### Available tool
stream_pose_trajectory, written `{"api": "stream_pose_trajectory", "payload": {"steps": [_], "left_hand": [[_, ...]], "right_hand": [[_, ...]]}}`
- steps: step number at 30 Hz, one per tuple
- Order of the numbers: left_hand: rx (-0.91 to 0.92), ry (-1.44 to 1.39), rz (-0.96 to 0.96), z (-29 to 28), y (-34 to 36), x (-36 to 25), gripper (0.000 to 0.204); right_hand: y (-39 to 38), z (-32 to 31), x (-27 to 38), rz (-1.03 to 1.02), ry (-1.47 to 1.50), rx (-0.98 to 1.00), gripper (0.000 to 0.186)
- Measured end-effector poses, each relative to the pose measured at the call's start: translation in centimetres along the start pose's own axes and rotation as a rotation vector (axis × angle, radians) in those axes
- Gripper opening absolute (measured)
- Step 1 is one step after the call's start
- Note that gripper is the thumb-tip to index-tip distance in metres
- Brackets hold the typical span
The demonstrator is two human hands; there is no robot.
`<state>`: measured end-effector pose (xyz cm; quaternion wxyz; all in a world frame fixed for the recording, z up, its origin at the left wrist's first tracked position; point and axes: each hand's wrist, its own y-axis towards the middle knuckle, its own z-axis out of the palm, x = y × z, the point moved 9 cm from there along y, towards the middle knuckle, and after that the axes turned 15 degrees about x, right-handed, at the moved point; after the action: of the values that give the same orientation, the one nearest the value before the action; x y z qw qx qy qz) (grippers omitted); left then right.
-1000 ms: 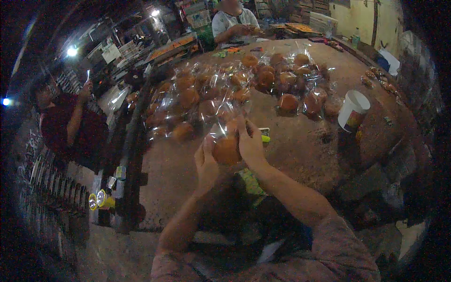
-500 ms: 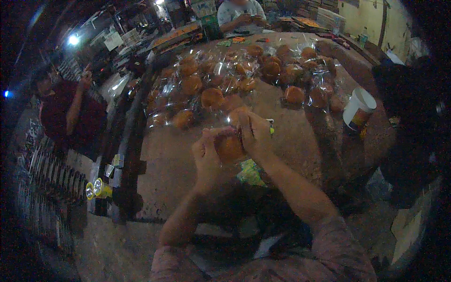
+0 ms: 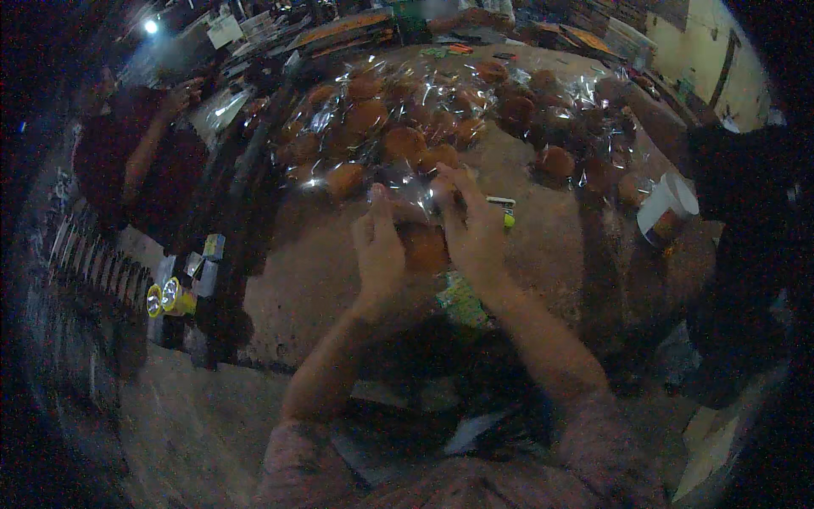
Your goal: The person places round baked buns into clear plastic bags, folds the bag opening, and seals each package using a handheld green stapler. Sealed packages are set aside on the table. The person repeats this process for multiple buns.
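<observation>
Between my two hands is a clear plastic bag [image 3: 412, 197], its glossy film stretched from one set of fingertips to the other. A brown, bun-like round thing [image 3: 426, 248] lies below the film, nearer to me. My left hand [image 3: 379, 250] pinches the film's left side with thumb and fingers. On the right side, my right hand [image 3: 469, 222] has its fingers bent onto the film. A green and yellow printed packet [image 3: 464, 301] rests by my right wrist. Just beyond both hands, several brown round pieces in clear wrapping [image 3: 404, 146] crowd the table.
Right of my hands lies a small white and lime-coloured item [image 3: 507, 214]. A white tub [image 3: 670, 205] stands at the table's right. At left are yellow-rimmed round containers [image 3: 176, 297] and a person in dark red [image 3: 140, 165]. Someone in dark clothes [image 3: 738, 212] is close at right.
The view has tilted, so the table sits higher in the picture. The film, bunched between my fingers before, is now spread wider, and my hands are slightly farther apart.
</observation>
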<state>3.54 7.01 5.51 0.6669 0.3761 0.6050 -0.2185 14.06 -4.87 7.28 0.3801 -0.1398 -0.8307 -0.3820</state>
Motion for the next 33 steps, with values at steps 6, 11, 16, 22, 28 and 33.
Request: {"api": "stream_pose_trajectory", "payload": {"steps": [6,11,16,22,28,33], "left_hand": [[-0.060,0.095,0.247,-1.9,-0.2,-0.8,0.055],[0.040,0.203,0.115,-1.1,0.7,0.9,0.047],[-0.209,0.768,0.651,3.2,-3.6,-3.6,0.075],[0.048,0.564,0.491,3.6,-1.9,-1.6,0.074],[0.127,0.299,0.432,1.9,-1.0,-2.6,0.061],[0.239,-0.050,0.398,2.0,0.0,-2.6,0.049]], "right_hand": [[-0.9,3.1,2.0,-0.030,0.340,0.051,0.034],[-0.6,2.8,-1.3,0.163,0.421,0.021,0.028],[-0.3,2.6,-3.6,0.167,0.735,-0.032,0.023],[-0.2,4.0,-3.4,0.176,1.054,0.177,0.023],[0.0,1.4,-0.4,-0.035,0.515,0.078,0.023],[0.3,-0.5,1.1,-0.105,0.170,-0.049,0.019]]}}
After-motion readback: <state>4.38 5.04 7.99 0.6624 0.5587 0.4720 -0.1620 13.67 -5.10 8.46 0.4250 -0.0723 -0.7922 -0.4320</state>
